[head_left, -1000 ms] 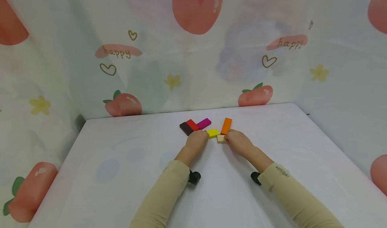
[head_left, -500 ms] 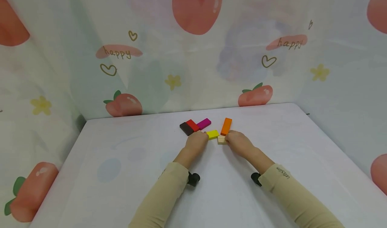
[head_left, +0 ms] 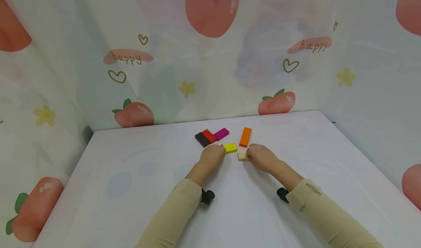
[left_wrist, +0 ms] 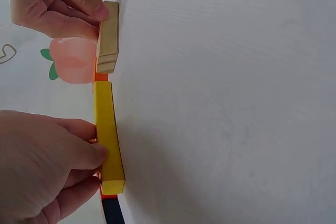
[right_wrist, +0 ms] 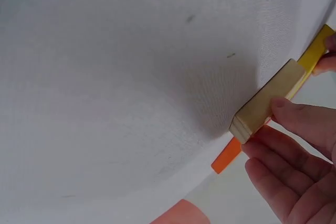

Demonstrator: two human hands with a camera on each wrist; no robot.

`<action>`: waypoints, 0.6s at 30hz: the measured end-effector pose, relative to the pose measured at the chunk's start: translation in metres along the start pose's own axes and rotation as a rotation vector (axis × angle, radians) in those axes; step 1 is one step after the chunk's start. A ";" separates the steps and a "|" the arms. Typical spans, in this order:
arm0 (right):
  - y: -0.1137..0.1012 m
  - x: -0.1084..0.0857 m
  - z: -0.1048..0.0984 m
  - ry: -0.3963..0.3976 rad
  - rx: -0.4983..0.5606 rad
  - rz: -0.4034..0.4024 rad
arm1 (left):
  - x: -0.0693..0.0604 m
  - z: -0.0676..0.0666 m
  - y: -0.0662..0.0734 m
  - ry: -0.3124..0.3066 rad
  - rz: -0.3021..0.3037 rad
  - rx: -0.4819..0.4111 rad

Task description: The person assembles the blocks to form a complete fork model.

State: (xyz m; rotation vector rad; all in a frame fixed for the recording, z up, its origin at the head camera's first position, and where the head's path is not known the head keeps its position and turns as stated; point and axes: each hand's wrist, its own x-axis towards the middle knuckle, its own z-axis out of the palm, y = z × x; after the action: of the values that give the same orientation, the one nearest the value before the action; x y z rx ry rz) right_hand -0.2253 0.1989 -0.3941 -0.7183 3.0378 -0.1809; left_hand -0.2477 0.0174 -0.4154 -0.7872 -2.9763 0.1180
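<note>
On the table (head_left: 95, 208), short of the middle of its far edge, the left hand (head_left: 212, 157) pinches a yellow block (head_left: 231, 148) between thumb and curled fingers. The right hand (head_left: 262, 157) pinches a bare wooden block (head_left: 242, 156) the same way, its end just beside the yellow one's. An orange block (head_left: 245, 137) lies between the right hand and the far edge. Toward the far left corner, a dark block (head_left: 202, 139) touches a red block (head_left: 209, 135), with a magenta block (head_left: 221, 134) against the red one.
</note>
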 end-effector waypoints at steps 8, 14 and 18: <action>-0.005 -0.010 -0.005 -0.030 0.000 -0.013 | -0.006 -0.001 -0.003 -0.015 0.037 -0.003; -0.008 -0.017 -0.006 -0.034 0.006 -0.021 | -0.012 -0.004 -0.003 -0.032 0.038 -0.004; -0.009 -0.022 -0.006 -0.032 0.013 -0.030 | -0.015 -0.004 -0.003 -0.052 0.047 -0.022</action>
State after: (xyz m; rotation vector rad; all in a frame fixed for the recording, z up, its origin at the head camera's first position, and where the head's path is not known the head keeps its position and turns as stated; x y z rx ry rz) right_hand -0.2021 0.2011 -0.3875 -0.7586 2.9936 -0.1876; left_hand -0.2360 0.0078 -0.4114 -0.8701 -3.0135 0.1101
